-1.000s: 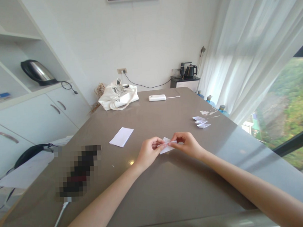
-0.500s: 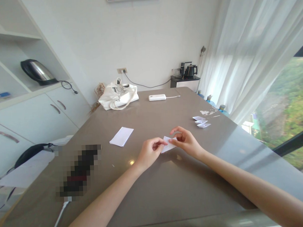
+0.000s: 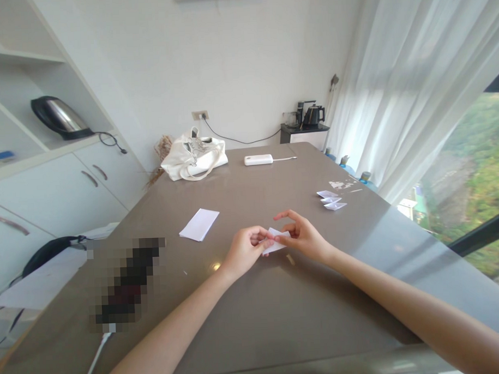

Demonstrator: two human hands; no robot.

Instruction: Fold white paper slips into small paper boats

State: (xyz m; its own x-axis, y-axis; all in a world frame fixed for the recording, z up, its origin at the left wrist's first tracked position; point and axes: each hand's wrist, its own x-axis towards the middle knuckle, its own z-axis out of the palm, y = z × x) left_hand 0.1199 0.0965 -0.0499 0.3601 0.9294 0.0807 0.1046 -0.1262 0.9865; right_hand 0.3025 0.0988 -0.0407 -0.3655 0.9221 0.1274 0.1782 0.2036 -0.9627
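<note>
- Since one second ago, the right hand's [image 3: 306,239] pointing finger has lifted and stretched out.
- Left hand [image 3: 246,251] is mostly closed, pinching a small paper [image 3: 278,246].
- Right hand is half open, its thumb and curled fingers holding the paper's other side.
- Small paper sits between both hands, over the table [image 3: 237,318].

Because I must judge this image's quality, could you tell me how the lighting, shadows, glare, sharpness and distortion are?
Head view: window daylight gives the table a pale sheen at right; a yellow glint lies beside the left hand; shadow falls below the right forearm; the cabinet slants, likely lens distortion; the held white paper looks soft; a dark item is pixelated.
</note>
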